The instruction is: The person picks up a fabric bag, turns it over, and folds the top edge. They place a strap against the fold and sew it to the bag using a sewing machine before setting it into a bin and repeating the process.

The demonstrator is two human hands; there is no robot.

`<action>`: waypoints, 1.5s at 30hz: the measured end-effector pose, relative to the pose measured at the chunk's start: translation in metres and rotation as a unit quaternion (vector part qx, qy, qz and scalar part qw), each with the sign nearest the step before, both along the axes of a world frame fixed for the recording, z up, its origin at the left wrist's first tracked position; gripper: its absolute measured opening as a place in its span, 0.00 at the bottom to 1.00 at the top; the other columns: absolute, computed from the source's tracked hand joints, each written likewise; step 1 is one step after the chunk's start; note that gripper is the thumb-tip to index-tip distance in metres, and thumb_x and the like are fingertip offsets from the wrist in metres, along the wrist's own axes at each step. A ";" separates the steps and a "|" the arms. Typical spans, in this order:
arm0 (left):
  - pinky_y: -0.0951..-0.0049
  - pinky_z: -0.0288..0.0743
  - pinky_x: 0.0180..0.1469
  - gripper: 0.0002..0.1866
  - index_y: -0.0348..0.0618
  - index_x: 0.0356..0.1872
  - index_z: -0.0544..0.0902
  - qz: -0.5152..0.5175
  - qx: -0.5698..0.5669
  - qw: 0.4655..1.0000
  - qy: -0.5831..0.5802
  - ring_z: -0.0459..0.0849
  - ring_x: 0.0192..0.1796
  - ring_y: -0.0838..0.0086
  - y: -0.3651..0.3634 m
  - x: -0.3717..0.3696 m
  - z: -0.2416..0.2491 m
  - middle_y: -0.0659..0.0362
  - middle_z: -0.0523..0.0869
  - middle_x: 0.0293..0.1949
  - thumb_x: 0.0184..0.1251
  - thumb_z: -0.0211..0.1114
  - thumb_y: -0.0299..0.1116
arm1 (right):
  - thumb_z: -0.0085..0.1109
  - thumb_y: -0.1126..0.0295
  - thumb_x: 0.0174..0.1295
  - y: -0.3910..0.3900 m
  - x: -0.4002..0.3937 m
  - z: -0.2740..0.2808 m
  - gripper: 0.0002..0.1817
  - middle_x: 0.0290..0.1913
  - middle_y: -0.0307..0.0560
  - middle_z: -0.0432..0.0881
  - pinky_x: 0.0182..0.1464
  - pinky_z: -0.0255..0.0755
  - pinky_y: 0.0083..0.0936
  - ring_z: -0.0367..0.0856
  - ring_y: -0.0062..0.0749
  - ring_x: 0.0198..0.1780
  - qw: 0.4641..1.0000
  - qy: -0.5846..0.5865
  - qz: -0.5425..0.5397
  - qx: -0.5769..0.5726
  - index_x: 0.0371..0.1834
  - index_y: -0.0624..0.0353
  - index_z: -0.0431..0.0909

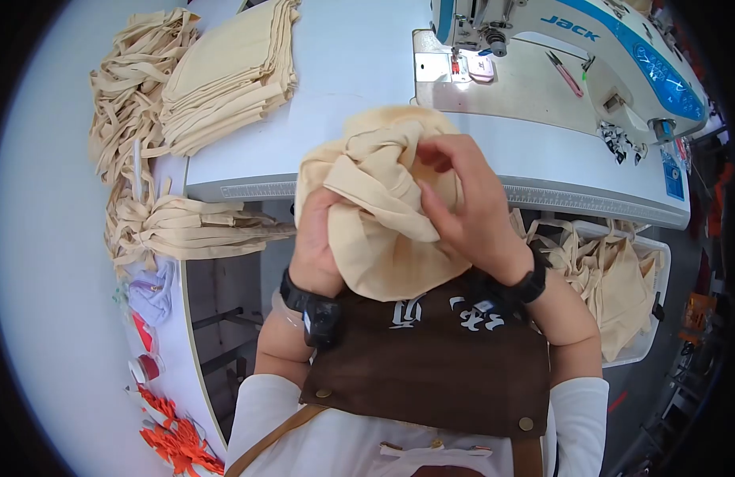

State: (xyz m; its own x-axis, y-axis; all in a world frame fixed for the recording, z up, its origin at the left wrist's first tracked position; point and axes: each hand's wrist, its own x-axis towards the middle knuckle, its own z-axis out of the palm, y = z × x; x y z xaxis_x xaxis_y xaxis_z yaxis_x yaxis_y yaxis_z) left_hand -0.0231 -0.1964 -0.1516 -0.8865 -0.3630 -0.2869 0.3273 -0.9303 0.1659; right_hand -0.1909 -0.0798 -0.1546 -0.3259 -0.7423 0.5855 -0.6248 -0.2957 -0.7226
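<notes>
A bunched piece of cream fabric (383, 207) is held up in front of my apron, near the table's front edge. My left hand (318, 242) grips its left side, with the fingers partly hidden in the folds. On the right side, my right hand (463, 203) has its thumb and fingers curved apart beside the folds. Its fingertips are at the cloth, and whether they pinch any of it is hard to tell.
A sewing machine (622, 60) stands at the back right, with pink-handled snips (568, 77) on its bed. Folded cream cloths (232, 71) and heaped straps (133, 87) lie at the left. A white bin (657, 306) holds cream fabric at lower right.
</notes>
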 end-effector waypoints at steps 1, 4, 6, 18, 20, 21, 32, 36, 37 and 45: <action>0.55 0.78 0.65 0.23 0.36 0.66 0.71 -0.011 0.001 1.000 0.002 0.82 0.60 0.56 0.007 0.000 -0.001 0.47 0.80 0.61 0.72 0.53 0.28 | 0.59 0.79 0.62 -0.004 -0.003 -0.007 0.18 0.51 0.54 0.76 0.55 0.74 0.32 0.80 0.45 0.52 1.000 -0.016 0.012 0.018 0.56 0.65 0.72; 0.56 0.78 0.65 0.22 0.37 0.66 0.72 -0.048 0.068 0.996 0.037 0.83 0.60 0.58 0.022 -0.003 -0.021 0.48 0.81 0.60 0.73 0.52 0.29 | 0.57 0.77 0.67 -0.010 0.000 -0.025 0.17 0.54 0.50 0.78 0.59 0.73 0.29 0.80 0.39 0.55 0.991 -0.124 0.043 0.031 0.59 0.65 0.73; 0.58 0.79 0.63 0.20 0.38 0.65 0.73 -0.042 0.047 0.998 0.026 0.84 0.59 0.60 0.028 0.000 -0.023 0.50 0.82 0.59 0.74 0.51 0.29 | 0.56 0.75 0.71 -0.003 0.002 -0.015 0.15 0.56 0.46 0.79 0.60 0.72 0.27 0.79 0.31 0.57 0.916 -0.352 0.169 0.093 0.59 0.66 0.74; 0.68 0.80 0.59 0.16 0.35 0.59 0.75 0.101 -0.263 0.949 -0.139 0.85 0.54 0.68 0.023 -0.004 0.005 0.53 0.83 0.55 0.77 0.55 0.33 | 0.54 0.70 0.75 0.003 -0.005 -0.023 0.10 0.33 0.32 0.78 0.42 0.68 0.16 0.71 0.14 0.37 0.938 -0.335 0.062 0.067 0.46 0.67 0.81; 0.70 0.79 0.59 0.17 0.34 0.61 0.74 0.167 -0.437 0.871 -0.150 0.85 0.53 0.69 0.008 -0.001 0.004 0.53 0.83 0.54 0.77 0.55 0.31 | 0.54 0.70 0.75 0.003 -0.008 -0.024 0.10 0.32 0.32 0.76 0.42 0.67 0.15 0.69 0.14 0.36 0.935 -0.341 0.052 0.083 0.44 0.67 0.79; 0.73 0.78 0.57 0.15 0.34 0.59 0.75 0.166 -0.509 0.823 -0.192 0.84 0.51 0.73 0.000 0.002 0.003 0.55 0.83 0.52 0.77 0.55 0.30 | 0.53 0.69 0.75 0.005 -0.011 -0.027 0.10 0.32 0.32 0.75 0.42 0.67 0.15 0.69 0.14 0.36 0.931 -0.346 0.056 0.102 0.44 0.67 0.78; 0.78 0.81 0.45 0.11 0.37 0.51 0.78 0.015 -0.395 0.889 -0.231 0.83 0.43 0.81 -0.004 -0.019 -0.003 0.62 0.84 0.44 0.71 0.65 0.28 | 0.66 0.73 0.64 0.010 -0.014 -0.040 0.14 0.41 0.40 0.75 0.45 0.72 0.20 0.74 0.20 0.42 0.972 -0.208 0.054 0.094 0.49 0.61 0.72; 0.76 0.82 0.45 0.14 0.37 0.54 0.78 -0.012 -0.285 0.951 -0.120 0.85 0.45 0.79 -0.015 -0.015 -0.033 0.59 0.85 0.46 0.70 0.66 0.28 | 0.62 0.76 0.66 0.007 -0.021 -0.037 0.09 0.42 0.41 0.78 0.43 0.72 0.19 0.76 0.20 0.42 0.998 -0.012 -0.022 0.051 0.47 0.62 0.74; 0.76 0.82 0.45 0.14 0.37 0.53 0.79 -0.004 -0.284 0.950 -0.134 0.85 0.44 0.79 -0.013 -0.016 -0.031 0.59 0.85 0.46 0.70 0.67 0.28 | 0.61 0.76 0.68 0.007 -0.021 -0.036 0.07 0.41 0.41 0.79 0.42 0.72 0.19 0.76 0.20 0.41 0.998 0.031 -0.047 0.022 0.46 0.62 0.75; 0.76 0.82 0.46 0.09 0.37 0.47 0.80 0.043 -0.347 0.917 -0.192 0.85 0.42 0.79 -0.008 -0.023 -0.029 0.60 0.85 0.42 0.70 0.66 0.27 | 0.54 0.75 0.73 0.009 -0.026 -0.043 0.04 0.34 0.35 0.78 0.38 0.68 0.14 0.73 0.14 0.34 0.944 -0.320 0.013 0.079 0.43 0.64 0.77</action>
State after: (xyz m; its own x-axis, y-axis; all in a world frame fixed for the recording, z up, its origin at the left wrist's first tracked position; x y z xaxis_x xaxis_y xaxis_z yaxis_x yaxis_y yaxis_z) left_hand -0.0463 -0.2044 -0.1807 -0.7280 -0.6404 -0.2446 0.1892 -0.5307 0.8262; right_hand -0.2170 -0.0711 -0.1972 -0.5551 -0.8169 0.1564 -0.0397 -0.1618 -0.9860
